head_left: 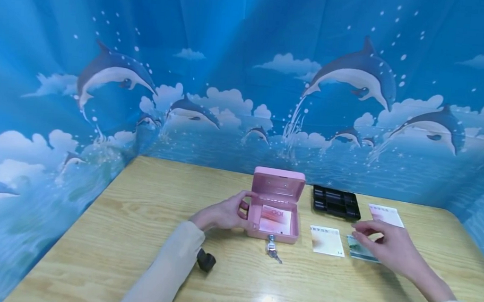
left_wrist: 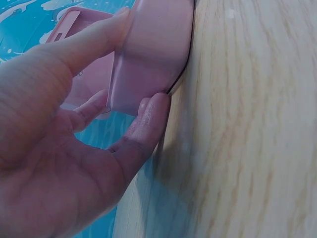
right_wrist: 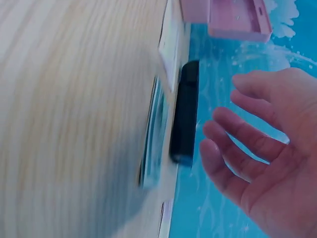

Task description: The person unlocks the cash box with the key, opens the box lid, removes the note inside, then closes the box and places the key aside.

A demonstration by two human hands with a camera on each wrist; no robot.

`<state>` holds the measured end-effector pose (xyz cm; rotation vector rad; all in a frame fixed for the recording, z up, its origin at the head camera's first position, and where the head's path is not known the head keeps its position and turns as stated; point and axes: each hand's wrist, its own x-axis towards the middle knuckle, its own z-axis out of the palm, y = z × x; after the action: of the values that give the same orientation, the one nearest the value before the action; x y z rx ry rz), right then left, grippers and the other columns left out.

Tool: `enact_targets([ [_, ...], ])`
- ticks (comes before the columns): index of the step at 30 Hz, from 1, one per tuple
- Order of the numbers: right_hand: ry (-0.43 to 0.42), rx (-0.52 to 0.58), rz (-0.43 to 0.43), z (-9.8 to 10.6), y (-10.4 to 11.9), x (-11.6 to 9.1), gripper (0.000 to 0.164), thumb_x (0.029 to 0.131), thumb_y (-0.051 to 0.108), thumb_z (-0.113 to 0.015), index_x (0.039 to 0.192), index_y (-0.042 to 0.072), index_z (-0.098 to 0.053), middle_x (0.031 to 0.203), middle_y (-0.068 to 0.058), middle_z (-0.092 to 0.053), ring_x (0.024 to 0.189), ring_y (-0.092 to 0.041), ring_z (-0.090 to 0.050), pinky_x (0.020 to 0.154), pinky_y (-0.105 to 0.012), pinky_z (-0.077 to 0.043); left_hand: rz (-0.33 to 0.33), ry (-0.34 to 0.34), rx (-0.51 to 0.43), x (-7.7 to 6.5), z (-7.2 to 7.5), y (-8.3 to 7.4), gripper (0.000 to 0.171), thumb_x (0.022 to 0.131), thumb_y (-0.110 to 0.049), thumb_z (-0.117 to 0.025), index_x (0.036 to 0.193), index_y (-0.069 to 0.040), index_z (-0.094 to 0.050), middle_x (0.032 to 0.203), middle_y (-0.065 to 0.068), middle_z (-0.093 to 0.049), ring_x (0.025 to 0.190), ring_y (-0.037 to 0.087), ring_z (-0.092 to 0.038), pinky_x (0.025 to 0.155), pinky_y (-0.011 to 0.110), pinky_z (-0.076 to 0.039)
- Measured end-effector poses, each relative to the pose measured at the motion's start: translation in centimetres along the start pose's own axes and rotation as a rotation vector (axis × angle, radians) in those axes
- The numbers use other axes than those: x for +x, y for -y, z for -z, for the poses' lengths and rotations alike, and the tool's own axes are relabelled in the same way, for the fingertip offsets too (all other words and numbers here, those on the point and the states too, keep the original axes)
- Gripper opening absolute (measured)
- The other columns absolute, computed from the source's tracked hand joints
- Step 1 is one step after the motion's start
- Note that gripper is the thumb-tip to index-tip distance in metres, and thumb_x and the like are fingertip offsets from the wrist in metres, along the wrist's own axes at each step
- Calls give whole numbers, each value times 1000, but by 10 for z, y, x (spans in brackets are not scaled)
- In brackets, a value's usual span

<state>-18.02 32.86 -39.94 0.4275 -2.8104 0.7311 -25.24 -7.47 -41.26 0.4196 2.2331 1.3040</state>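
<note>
One wooden table (head_left: pixel 320 290), dolphin backdrop (head_left: pixel 241 51), pink box (head_left: pixel 278 193).

In the box (head_left: pixel 285 238) lies a note (head_left: pixel 276 221); before the box, keys (head_left: pixel 274 254). Right of the box lie more notes (head_left: pixel 327 242), with a tray (head_left: pixel 334 208) behind the nearest. At the box's left is the left hand (head_left: pixel 229 212).
</note>
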Motion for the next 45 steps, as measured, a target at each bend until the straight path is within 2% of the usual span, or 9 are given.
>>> enact_targets([
  [3,7,69,-26,-4,12,2,20,95,22,-74,111,10,-77,100,-4,-78,82,8,-63,63,-20,-58,-2,-1,6,0,0,0,87,84,-13,-83,155,-24,-34,132,12,-56,115,24,-62,105,45,-53],
  [12,31,159,-19,-18,43,11,29,96,21,-72,121,7,-72,109,-8,-77,90,-2,-67,68,-22,-58,-5,0,17,1,1,0,89,83,-14,-84,156,-23,-33,132,12,-56,114,24,-62,105,45,-53],
  [20,-21,222,86,-38,62,19,27,93,16,-75,120,9,-74,112,-10,-76,93,-4,-67,70,-23,-60,-6,-6,7,2,1,2,90,83,-15,-84,155,-22,-32,130,13,-57,111,23,-62,103,43,-54],
  [24,-15,247,120,-46,68,22,28,93,14,-76,120,10,-74,115,-10,-75,95,-14,-71,70,-23,-61,-7,-7,6,3,1,2,89,83,-15,-84,155,-23,-33,129,12,-57,110,23,-62,103,43,-54],
  [30,41,265,125,-52,75,27,35,94,18,-74,128,10,-70,126,-10,-71,103,-32,-70,75,-24,-61,-5,-4,7,3,0,2,90,82,-13,-84,155,-22,-33,130,13,-57,113,24,-62,104,44,-54],
  [39,77,231,139,-60,83,38,37,91,12,-76,128,8,-69,127,-11,-71,105,-32,-71,76,-24,-61,13,-8,-1,3,1,2,91,82,-20,-86,156,-23,-32,129,13,-56,111,23,-62,103,44,-54],
  [45,110,254,120,-64,87,46,38,92,13,-75,130,12,-69,130,-13,-70,109,-33,-70,76,-21,-60,-1,-8,0,3,0,2,89,82,-17,-85,155,-23,-33,129,13,-57,110,23,-62,103,44,-54],
])
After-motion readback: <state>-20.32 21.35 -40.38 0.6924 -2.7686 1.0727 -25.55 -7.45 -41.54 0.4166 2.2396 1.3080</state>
